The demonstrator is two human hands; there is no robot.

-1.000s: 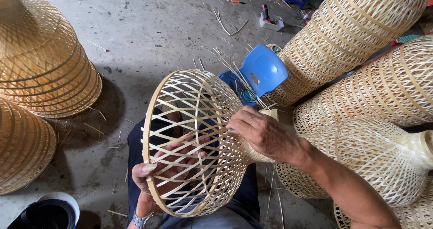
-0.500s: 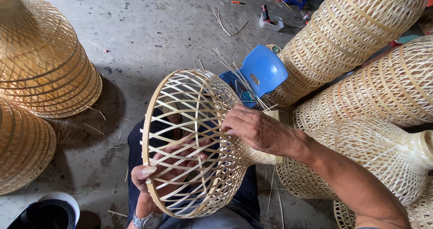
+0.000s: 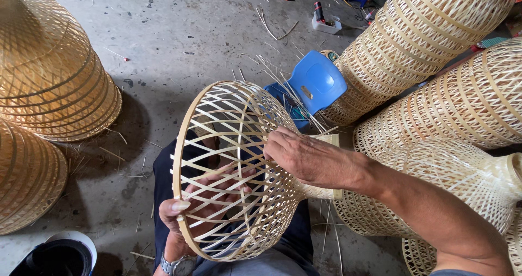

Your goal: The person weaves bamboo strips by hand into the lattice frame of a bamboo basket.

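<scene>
Hands [image 3: 304, 156] on woven bamboo basket [image 3: 228, 124]

Basket-weaving workshop: my bare concrete floor [image 3: 179, 42], finished woven lampshades [image 3: 49, 80] stacked left and right, loose bamboo strips [image 3: 272, 26] scattered far.

My left hand [image 3: 209, 197] sits inside the woven bamboo shade [image 3: 234, 170], half hidden by its slats; my wristwatch [image 3: 173, 265] and right forearm [image 3: 435, 221] run off the bottom edge. The small tools [image 3: 321, 12] far across the floor are too small to tell.
</scene>
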